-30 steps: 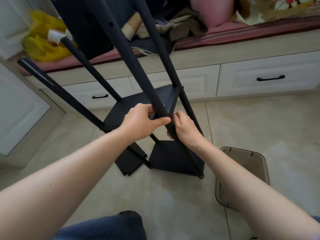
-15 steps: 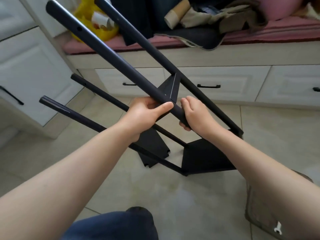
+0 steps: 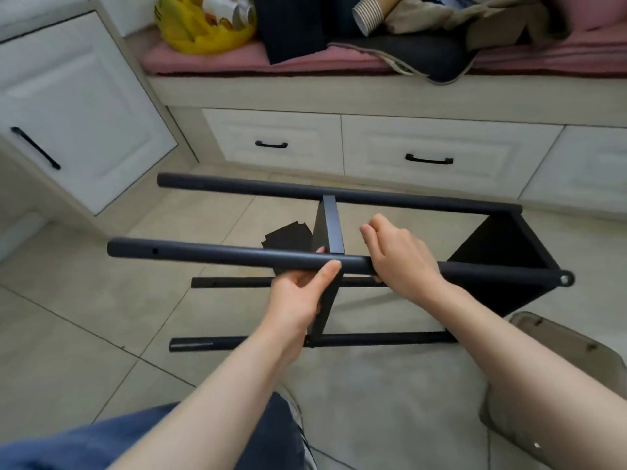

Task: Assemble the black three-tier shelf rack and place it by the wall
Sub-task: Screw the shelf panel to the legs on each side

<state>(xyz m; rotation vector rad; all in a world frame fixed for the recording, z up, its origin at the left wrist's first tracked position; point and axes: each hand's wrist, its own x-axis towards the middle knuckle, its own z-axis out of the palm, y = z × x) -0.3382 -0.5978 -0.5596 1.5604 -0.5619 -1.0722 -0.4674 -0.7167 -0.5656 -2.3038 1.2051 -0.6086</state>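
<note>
The black shelf rack lies on its side over the tile floor, its posts running left to right. Two shelf panels are fixed between the posts, one in the middle and one at the right end. My left hand grips the nearest post from below, thumb up against it by the middle panel. My right hand curls over the same post just to the right. A loose black panel lies on the floor behind the rack.
White drawers with black handles run under a cushioned bench cluttered with a yellow bag, paper cups and clothes. A white cabinet stands at left. A translucent brown bin sits at lower right. My knee in jeans is at the bottom.
The rack has swung down from a steep tilt to nearly horizontal. Both hands stayed on the nearest post, and the view shifted left.
</note>
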